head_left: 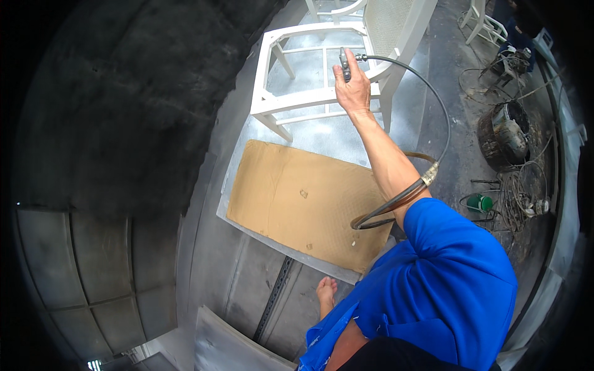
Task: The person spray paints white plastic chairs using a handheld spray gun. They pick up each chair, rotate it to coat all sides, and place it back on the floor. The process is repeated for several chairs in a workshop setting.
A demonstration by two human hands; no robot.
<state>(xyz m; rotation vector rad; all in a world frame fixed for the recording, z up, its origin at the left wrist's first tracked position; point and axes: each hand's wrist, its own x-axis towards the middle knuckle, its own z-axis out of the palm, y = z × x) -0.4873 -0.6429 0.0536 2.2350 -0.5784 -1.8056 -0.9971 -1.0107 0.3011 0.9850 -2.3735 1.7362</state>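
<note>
Grey floor (247, 272) bears cardboard sheet (297, 198), white chair frame (309, 93).

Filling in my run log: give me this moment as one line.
right hand: grips spray tool with hose | aimed at white chair frame | cardboard sheet on floor | left hand: not visible

Chair (309, 99) painted white, smooth; cardboard (303, 201) matt brown; hose (433, 105) dark rubber with metal fitting; drum (504, 133) rusty.
</note>
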